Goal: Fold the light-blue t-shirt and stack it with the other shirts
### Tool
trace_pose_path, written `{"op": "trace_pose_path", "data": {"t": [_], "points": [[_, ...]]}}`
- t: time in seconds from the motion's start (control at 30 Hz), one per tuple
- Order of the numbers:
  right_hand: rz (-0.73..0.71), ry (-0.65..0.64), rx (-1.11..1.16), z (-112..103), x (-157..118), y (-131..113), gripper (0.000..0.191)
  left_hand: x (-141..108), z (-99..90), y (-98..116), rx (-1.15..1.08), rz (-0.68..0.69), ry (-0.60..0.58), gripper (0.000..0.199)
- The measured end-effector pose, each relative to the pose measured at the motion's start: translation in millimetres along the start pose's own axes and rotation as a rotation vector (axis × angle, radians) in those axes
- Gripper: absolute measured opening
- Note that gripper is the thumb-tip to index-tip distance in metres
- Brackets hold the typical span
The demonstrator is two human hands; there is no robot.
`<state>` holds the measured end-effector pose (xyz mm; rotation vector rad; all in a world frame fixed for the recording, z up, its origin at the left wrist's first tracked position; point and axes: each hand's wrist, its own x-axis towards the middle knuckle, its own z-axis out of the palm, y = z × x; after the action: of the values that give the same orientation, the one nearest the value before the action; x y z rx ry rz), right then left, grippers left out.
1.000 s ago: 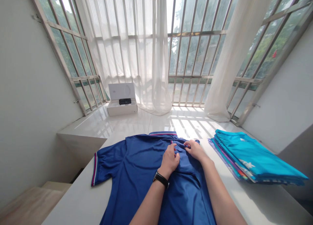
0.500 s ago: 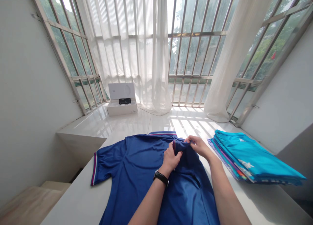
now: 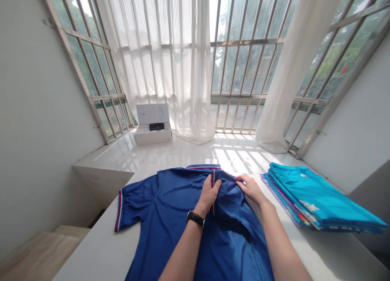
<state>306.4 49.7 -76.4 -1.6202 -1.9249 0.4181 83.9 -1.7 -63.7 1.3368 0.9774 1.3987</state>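
Note:
A dark blue short-sleeved polo shirt (image 3: 170, 208) lies spread on the white surface, its collar (image 3: 204, 166) at the far side. One sleeve sticks out to the left; the other is folded inward over the shirt's back. My left hand (image 3: 209, 193), with a black watch (image 3: 196, 218) on the wrist, is closed on the striped cuff (image 3: 213, 174) of that folded sleeve. At the fold on the right shoulder edge, my right hand (image 3: 251, 188) pinches the blue fabric between thumb and fingers.
A stack of folded clothes (image 3: 323, 199), turquoise on top, lies to the right. Farther back on the left stands an open white box (image 3: 153, 136) holding a black device (image 3: 157, 127). White curtains (image 3: 195, 77) hang before barred windows. The surface's left edge drops away.
My left hand has moved slightly left and drawn the cuff inward, so the sleeve lies flatter across the shirt. My right hand has shifted right and down along the fold.

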Motion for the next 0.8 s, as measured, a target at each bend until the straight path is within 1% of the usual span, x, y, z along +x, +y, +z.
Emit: {"op": "trace_pose_path", "data": {"t": [0.07, 0.2, 0.27, 0.4, 0.5, 0.6, 0.7, 0.8], "points": [[0.015, 0.032, -0.031, 5, 1, 3, 0.022, 0, 0.0, 1, -0.009, -0.006, -0.015, 0.022], [0.057, 0.105, -0.081, 11, 4, 6, 0.021, 1, 0.5, 2, 0.002, -0.015, -0.029, 0.023], [0.089, 0.155, -0.097, 11, 4, 5, 0.024, 1, -0.4, 1, 0.054, -0.029, 0.001, 0.021], [0.181, 0.278, -0.130, 6, 6, -3, 0.032, 3, -5.3, -4, 0.239, -0.090, 0.096, 0.021], [0.265, 0.335, -0.139, 6, 8, -12, 0.032, 4, -10.0, -8, 0.313, -0.116, 0.134, 0.020], [0.325, 0.348, -0.137, 8, 10, -20, 0.029, 6, -14.3, -10, 0.398, -0.145, 0.154, 0.017], [0.338, 0.328, -0.144, 10, 8, -25, 0.027, 7, -18.0, -10, 0.488, -0.166, 0.155, 0.014], [0.358, 0.303, -0.169, 10, 6, -24, 0.029, 7, -20.9, -10, 0.556, -0.177, 0.142, 0.011]]}}
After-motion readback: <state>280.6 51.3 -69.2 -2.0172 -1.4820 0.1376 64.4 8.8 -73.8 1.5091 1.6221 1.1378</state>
